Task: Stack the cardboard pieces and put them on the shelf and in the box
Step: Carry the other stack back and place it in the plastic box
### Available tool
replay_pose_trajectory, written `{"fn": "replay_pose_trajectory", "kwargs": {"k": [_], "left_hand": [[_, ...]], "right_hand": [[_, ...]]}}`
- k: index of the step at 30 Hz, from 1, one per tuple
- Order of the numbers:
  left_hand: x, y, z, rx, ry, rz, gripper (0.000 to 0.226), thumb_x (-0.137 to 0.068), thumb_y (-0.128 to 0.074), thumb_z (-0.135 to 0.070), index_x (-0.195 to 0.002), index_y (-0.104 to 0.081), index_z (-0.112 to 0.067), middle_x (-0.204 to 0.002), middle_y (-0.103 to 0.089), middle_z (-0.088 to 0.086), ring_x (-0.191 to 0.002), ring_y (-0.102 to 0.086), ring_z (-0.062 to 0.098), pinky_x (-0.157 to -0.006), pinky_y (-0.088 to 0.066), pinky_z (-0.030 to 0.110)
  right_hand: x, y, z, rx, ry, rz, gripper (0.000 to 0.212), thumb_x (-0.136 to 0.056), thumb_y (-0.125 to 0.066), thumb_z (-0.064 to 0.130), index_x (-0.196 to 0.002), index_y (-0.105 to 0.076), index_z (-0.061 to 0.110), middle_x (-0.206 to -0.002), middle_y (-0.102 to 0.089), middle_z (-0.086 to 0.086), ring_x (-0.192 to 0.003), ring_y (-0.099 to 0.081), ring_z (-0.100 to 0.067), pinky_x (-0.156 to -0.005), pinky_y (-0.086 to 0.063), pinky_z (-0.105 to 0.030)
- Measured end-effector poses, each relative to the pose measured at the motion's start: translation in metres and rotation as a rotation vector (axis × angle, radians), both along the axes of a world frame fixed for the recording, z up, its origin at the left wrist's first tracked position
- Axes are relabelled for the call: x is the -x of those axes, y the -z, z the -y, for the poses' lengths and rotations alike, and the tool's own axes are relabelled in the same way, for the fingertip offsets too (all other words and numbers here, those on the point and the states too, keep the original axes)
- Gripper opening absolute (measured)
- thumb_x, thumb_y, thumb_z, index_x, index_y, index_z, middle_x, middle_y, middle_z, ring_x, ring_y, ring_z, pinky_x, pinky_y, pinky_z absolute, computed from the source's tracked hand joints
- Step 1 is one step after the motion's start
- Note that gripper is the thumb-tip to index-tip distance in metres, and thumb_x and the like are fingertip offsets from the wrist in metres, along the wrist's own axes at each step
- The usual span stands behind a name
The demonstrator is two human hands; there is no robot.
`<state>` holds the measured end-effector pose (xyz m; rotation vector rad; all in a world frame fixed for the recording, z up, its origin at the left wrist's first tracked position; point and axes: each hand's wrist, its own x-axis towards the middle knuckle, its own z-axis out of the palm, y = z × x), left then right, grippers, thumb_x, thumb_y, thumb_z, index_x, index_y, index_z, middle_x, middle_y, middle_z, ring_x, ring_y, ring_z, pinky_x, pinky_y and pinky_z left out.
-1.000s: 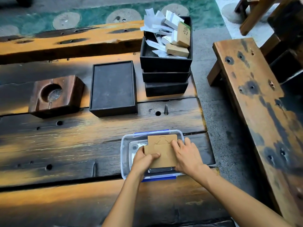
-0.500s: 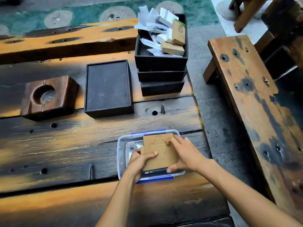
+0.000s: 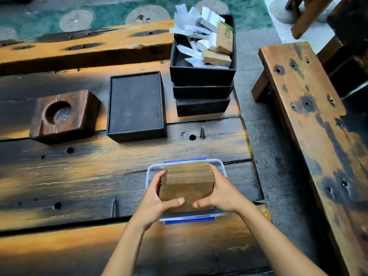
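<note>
Both hands clasp a thick stack of cardboard pieces (image 3: pixel 188 181) directly above a clear plastic container (image 3: pixel 223 168) with blue clips at the near edge of a scorched wooden table (image 3: pixel 79 176). The left hand (image 3: pixel 157 198) presses the stack's left side, thumb across the front face; the right hand (image 3: pixel 221 191) closes on the right side, thumb tip nearly meeting the other. The pieces look gathered and squared, so the stacking step appears largely done; whether the stack's bottom rests inside the container or hangs just over it cannot be told. Placement seems unfinished, and no shelf is clearly identifiable in view. Farther back sit an empty black tray (image 3: pixel 136 104) and three stacked black trays (image 3: pixel 202 90), the top one holding paper scraps and small cartons (image 3: pixel 216 57), beside a wooden block with a round hollow (image 3: pixel 63 116).
</note>
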<state>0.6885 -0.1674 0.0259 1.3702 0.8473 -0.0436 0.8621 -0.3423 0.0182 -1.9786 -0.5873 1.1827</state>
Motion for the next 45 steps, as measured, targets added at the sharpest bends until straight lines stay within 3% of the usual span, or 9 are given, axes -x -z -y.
{"fn": "replay_pose_trajectory", "kwargs": {"k": [4,8,11,16,26,32,36,41,45], "left_hand": [[-0.008,0.005,0.012,-0.312,0.174,0.019,0.095,-0.069,-0.098,-0.015,-0.147,-0.044,-0.024,-0.139,-0.061,-0.002,-0.129,-0.061,0.013,-0.112,-0.049,0.043],[-0.004,0.018,0.012,-0.452,0.332,-0.061,0.127,-0.065,-0.099,-0.014,-0.165,-0.021,-0.017,-0.16,-0.037,0.0,-0.15,-0.038,0.015,-0.125,-0.034,0.042],[-0.006,0.023,0.01,-0.387,0.391,-0.108,0.149,-0.061,-0.1,-0.01,-0.168,0.004,-0.02,-0.165,-0.023,0.001,-0.155,-0.026,0.016,-0.129,-0.027,0.04],[-0.005,0.028,-0.001,-0.251,0.372,-0.105,0.144,-0.059,-0.098,-0.013,-0.168,-0.005,-0.031,-0.156,-0.036,0.0,-0.145,-0.044,0.024,-0.119,-0.043,0.05],[-0.013,0.046,0.02,-0.555,0.129,-0.023,0.094,-0.069,-0.092,-0.013,-0.149,-0.043,-0.017,-0.136,-0.052,-0.006,-0.129,-0.056,0.008,-0.111,-0.049,0.035],[-0.007,0.047,0.006,-0.54,0.196,-0.049,0.087,-0.077,-0.09,-0.026,-0.151,-0.045,-0.015,-0.143,-0.053,-0.001,-0.136,-0.054,0.013,-0.114,-0.047,0.041],[-0.016,0.045,0.007,-0.551,0.189,-0.051,0.087,-0.076,-0.087,-0.01,-0.152,-0.044,-0.011,-0.144,-0.053,0.004,-0.139,-0.052,0.017,-0.116,-0.044,0.041],[-0.001,0.049,0.016,-0.551,0.222,-0.066,0.115,-0.071,-0.087,-0.004,-0.163,-0.024,-0.028,-0.151,-0.039,-0.008,-0.138,-0.043,-0.006,-0.116,-0.039,0.015],[-0.011,0.044,0.012,-0.574,0.275,-0.116,0.111,-0.068,-0.088,-0.011,-0.162,-0.028,-0.017,-0.158,-0.04,0.003,-0.147,-0.04,0.02,-0.122,-0.039,0.041]], "right_hand": [[0.013,0.006,0.004,-0.089,0.029,0.29,0.098,-0.054,-0.091,0.042,-0.139,-0.042,0.042,-0.131,-0.054,0.02,-0.121,-0.054,0.003,-0.104,-0.049,-0.03],[0.012,0.012,0.003,-0.008,-0.114,0.253,0.14,-0.058,-0.095,0.036,-0.163,-0.003,0.022,-0.157,-0.025,0.01,-0.141,-0.023,-0.001,-0.122,-0.021,-0.027],[0.007,0.01,-0.001,0.026,-0.083,0.113,0.151,-0.046,-0.091,0.043,-0.162,0.006,0.032,-0.149,-0.03,0.016,-0.134,-0.03,0.002,-0.111,-0.025,-0.018],[-0.003,0.016,0.01,0.034,-0.104,-0.01,0.133,-0.059,-0.083,0.01,-0.156,-0.003,0.052,-0.144,-0.05,0.005,-0.123,-0.057,-0.017,-0.101,-0.053,-0.039],[0.03,0.026,-0.003,-0.032,0.172,0.301,0.102,-0.062,-0.095,0.029,-0.148,-0.04,0.034,-0.136,-0.059,0.006,-0.121,-0.059,-0.01,-0.1,-0.05,-0.024],[0.028,0.025,0.004,-0.018,-0.112,0.151,0.133,-0.056,-0.085,0.042,-0.158,0.001,0.05,-0.145,-0.045,0.021,-0.123,-0.053,0.003,-0.106,-0.042,-0.018],[0.036,0.028,-0.012,-0.002,0.058,0.333,0.097,-0.065,-0.086,0.02,-0.147,-0.037,0.036,-0.131,-0.055,0.015,-0.119,-0.059,-0.005,-0.102,-0.051,-0.029],[0.04,0.035,-0.009,-0.012,0.136,0.333,0.088,-0.06,-0.084,0.042,-0.137,-0.043,0.032,-0.123,-0.054,0.019,-0.111,-0.056,0.005,-0.091,-0.047,-0.014],[0.03,0.03,-0.016,-0.013,0.131,0.35,0.091,-0.063,-0.088,0.028,-0.141,-0.041,0.028,-0.135,-0.055,0.007,-0.126,-0.054,-0.012,-0.105,-0.049,-0.036]]}}
